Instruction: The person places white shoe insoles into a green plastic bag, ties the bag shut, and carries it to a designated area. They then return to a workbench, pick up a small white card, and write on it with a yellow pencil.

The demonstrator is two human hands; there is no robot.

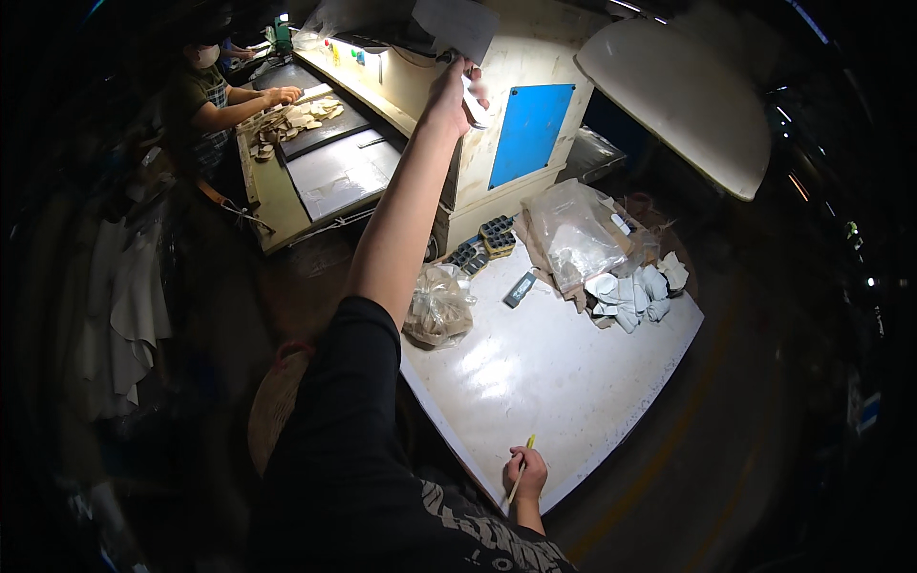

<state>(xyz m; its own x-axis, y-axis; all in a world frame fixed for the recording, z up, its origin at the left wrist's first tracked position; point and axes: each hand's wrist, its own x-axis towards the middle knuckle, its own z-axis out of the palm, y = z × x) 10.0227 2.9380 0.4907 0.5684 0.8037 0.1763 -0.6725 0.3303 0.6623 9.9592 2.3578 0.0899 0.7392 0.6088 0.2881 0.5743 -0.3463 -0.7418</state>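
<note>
My left arm reaches far up and forward to the pale machine housing. There my left hand [458, 100] is closed, with a small white curved piece [475, 107] showing at its fingers; its kind is unclear. Just above that hand hangs a sheet of white paper [457, 27]. Low in the view, my right hand [528, 470] rests at the near part of the white-topped table [535, 382]. Its fingers are wrapped around a slender pen [517, 483] with a yellow end, which slants up out of the fist.
On the table lie a tied plastic bag [439, 306], black-and-yellow blocks [497, 236], a small dark box [520, 288], a clear plastic bag [578, 234] and white gloves [630, 296]. A co-worker [215, 105] handles pale cut pieces [296, 119] at the far-left bench. A blue panel [531, 134] marks the housing.
</note>
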